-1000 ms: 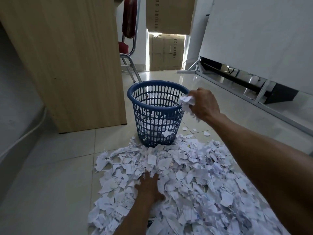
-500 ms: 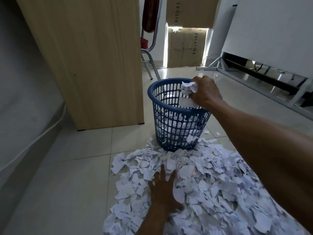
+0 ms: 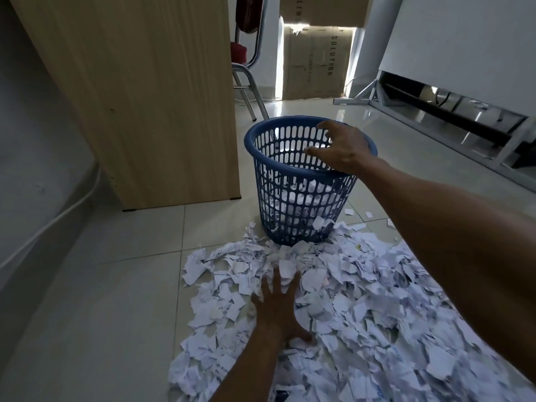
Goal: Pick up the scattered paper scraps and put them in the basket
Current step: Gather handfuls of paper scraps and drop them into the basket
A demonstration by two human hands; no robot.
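Observation:
A blue slatted plastic basket (image 3: 262, 142) stands upright on the tiled floor, with white scraps showing through its lower wall. A wide heap of torn white paper scraps (image 3: 377, 309) spreads over the floor in front of it and to the right. My right hand (image 3: 340, 149) hovers over the basket's mouth, fingers spread, nothing in it. My left hand (image 3: 277, 307) lies flat on the heap near its left side, fingers straight and pointing toward the basket.
A tall wooden cabinet side (image 3: 145, 91) stands just left of the basket. Behind it are metal chair legs (image 3: 249, 94) and cardboard boxes (image 3: 316, 62). A white panel on a metal frame (image 3: 452, 111) runs along the right. Bare tiles (image 3: 95, 300) lie to the left.
My right hand moved over the basket and spread its fingers, and the wad of scraps it held is gone from it. My left hand stayed flat on the heap.

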